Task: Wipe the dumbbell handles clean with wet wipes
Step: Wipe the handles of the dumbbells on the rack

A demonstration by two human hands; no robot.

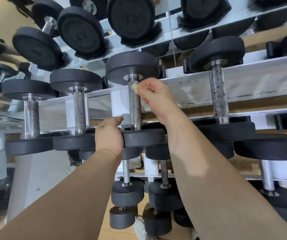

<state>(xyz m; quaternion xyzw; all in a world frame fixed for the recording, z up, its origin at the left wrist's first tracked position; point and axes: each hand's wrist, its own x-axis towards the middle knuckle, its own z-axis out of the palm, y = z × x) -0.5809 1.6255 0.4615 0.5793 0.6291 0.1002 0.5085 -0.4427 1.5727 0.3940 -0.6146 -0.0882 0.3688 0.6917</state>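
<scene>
Knurled steel shows on the handle [135,103] of the middle-shelf dumbbell, where the right hand [154,91] pinches a small wadded wet wipe [133,87] against its top end. The left hand [108,134], loosely curled, steadies the lower weight head [143,137]. Wiping seems under way; next, probably a firm stroke down the handle.

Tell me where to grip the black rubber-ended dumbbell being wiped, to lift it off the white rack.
Grip the knurled steel handle mid-length, coming from the front. The black dumbbell lies with its handle exposed between wide heads, the rack behind it. The right hand and wipe occupy the far end.
</scene>
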